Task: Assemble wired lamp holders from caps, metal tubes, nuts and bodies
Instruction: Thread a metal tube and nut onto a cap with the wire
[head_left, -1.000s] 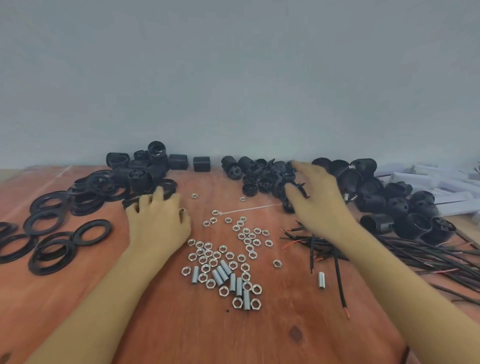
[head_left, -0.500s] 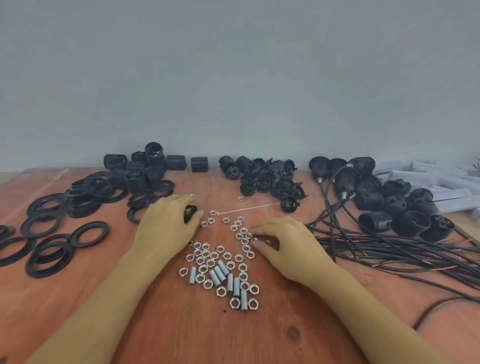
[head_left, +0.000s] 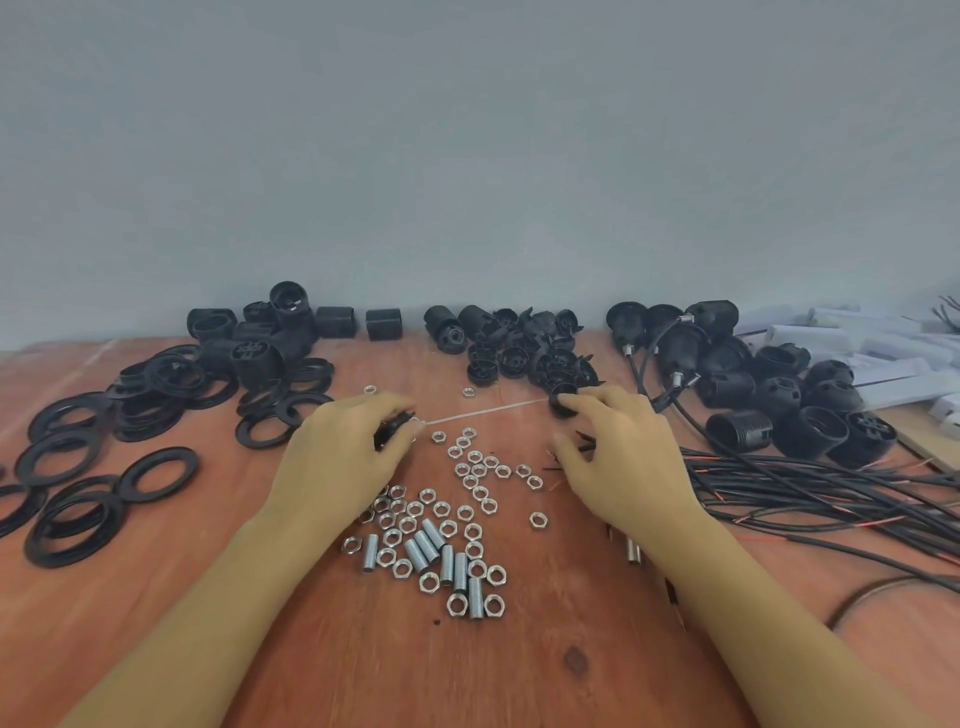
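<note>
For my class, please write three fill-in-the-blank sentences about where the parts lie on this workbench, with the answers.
1. The flat black rings lie to the ____ of the left hand.
2. The metal tubes lie among silver hexagonal ____.
3. The black wires lie to the ____ of the right hand.
Missing words: left, nuts, right.
</note>
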